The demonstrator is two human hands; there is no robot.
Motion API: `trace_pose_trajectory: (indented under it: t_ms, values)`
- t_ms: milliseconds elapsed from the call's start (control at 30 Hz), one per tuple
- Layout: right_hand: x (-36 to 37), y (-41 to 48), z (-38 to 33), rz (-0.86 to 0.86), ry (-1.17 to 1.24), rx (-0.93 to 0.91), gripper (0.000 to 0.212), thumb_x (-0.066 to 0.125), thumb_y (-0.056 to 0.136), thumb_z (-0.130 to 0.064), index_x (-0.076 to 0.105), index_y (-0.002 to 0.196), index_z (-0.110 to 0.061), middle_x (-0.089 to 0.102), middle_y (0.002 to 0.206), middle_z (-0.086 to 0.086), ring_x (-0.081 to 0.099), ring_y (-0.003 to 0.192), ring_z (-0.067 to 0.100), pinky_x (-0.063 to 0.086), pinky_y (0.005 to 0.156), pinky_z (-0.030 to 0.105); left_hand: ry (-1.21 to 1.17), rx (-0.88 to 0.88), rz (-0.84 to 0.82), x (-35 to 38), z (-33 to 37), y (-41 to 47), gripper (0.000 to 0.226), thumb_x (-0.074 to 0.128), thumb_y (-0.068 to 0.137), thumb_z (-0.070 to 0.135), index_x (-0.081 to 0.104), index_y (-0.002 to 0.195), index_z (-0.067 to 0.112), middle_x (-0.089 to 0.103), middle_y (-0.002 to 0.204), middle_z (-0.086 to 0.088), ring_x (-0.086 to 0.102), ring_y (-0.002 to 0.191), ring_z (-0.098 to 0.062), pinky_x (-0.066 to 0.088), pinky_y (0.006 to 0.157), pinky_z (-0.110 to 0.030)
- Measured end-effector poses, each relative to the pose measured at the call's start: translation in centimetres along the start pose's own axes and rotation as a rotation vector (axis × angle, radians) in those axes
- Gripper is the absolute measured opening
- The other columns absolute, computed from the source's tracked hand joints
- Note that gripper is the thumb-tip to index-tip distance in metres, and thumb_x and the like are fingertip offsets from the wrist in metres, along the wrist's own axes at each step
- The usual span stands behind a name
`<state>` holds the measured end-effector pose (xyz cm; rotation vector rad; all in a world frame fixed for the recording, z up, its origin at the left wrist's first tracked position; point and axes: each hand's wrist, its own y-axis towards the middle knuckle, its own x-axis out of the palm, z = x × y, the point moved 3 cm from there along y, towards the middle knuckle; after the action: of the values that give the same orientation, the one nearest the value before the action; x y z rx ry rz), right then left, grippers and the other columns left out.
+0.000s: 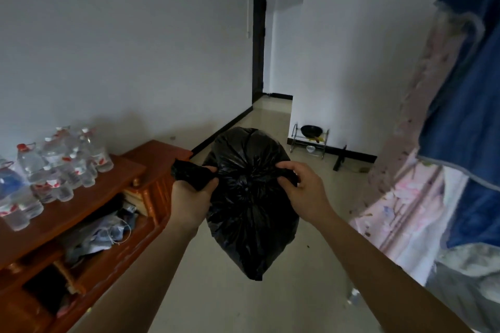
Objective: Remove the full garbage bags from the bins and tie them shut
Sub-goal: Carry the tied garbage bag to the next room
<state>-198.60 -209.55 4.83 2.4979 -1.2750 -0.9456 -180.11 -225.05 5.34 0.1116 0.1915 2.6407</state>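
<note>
Garbage bag gripped by both hands; cabinet left, bottles atop.

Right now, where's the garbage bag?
The garbage bag hangs mid-frame in the head view, held by the left hand and right hand, right of the wooden cabinet.

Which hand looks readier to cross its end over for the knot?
Probably the left hand: it grips a long free tail of the bag, enough to cross over. The right hand pinches only a short bunch.
</note>
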Motion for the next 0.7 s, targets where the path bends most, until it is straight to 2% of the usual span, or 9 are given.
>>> trace_pose_trajectory:
  t_ms: [100,200,267,367,467,567,700]
  values:
    - [2.0,9.0,4.4,0.058,0.001,0.054,0.026,0.066,0.092,-0.009,0.069,0.114,-0.023,0.062,0.109,-0.007,0.055,0.099,0.002,0.036,0.086,0.001,0.015,-0.013,-0.035,4.0,-2.4,10.3,0.014,0.071,0.089,0.007,0.074,0.095,0.02,0.073,0.102,-0.006,0.069,0.099,-0.021,0.058,0.087,-0.039]
    - [3.3,15.8,8.6,0.09,0.025,0.085,0.026,0.066,0.092,-0.01,0.069,0.113,-0.025,0.063,0.112,-0.007,0.056,0.104,0.004,0.041,0.093,0.016,0.011,-0.027,-0.051,7.8,-5.0,18.2,0.014,0.072,0.089,0.008,0.074,0.096,0.021,0.073,0.102,-0.005,0.069,0.099,-0.019,0.057,0.089,-0.04]
    - [4.6,21.4,12.5,0.101,0.019,0.095,0.026,0.066,0.092,-0.012,0.069,0.113,-0.026,0.064,0.113,-0.007,0.056,0.104,0.004,0.042,0.094,0.017,0.004,-0.02,-0.058,11.1,-7.2,24.8,0.014,0.072,0.089,0.009,0.074,0.096,0.021,0.073,0.103,-0.007,0.069,0.101,-0.022,0.057,0.089,-0.041]
    - [6.1,31.2,18.7,0.119,0.045,0.102,0.027,0.065,0.092,-0.014,0.068,0.116,-0.027,0.065,0.117,-0.004,0.058,0.106,0.006,0.044,0.096,0.02,0.025,0.018,-0.101,16.8,-9.7,35.1,0.014,0.069,0.091,0.007,0.072,0.096,0.019,0.072,0.105,-0.007,0.068,0.101,-0.02,0.058,0.084,-0.033]
    - [7.2,40.2,21.9,0.092,0.054,0.121,0.027,0.064,0.093,-0.016,0.066,0.119,-0.026,0.065,0.119,-0.004,0.059,0.108,0.01,0.049,0.1,0.031,0.051,0.028,-0.134,20.4,-10.1,43.4,0.013,0.069,0.092,0.01,0.072,0.103,0.015,0.072,0.107,-0.004,0.068,0.101,-0.016,0.058,0.083,-0.027]
    - [9.3,50.7,23.9,0.057,0.138,0.162,0.027,0.063,0.094,-0.017,0.065,0.12,-0.025,0.065,0.119,-0.006,0.06,0.11,0.01,0.05,0.102,0.034,0.059,0.025,-0.139,22.7,-9.5,53.0,0.014,0.069,0.093,0.014,0.07,0.107,0.017,0.071,0.108,-0.001,0.068,0.098,-0.01,0.057,0.077,-0.016]
    - [13.6,61.1,25.3,0.034,0.206,0.172,0.028,0.064,0.094,-0.016,0.066,0.12,-0.024,0.066,0.116,-0.009,0.061,0.11,0.009,0.05,0.102,0.033,0.03,0.038,-0.081,23.5,-10.0,63.5,0.014,0.072,0.091,0.015,0.072,0.104,0.019,0.074,0.108,-0.006,0.071,0.101,-0.018,0.057,0.091,-0.036]
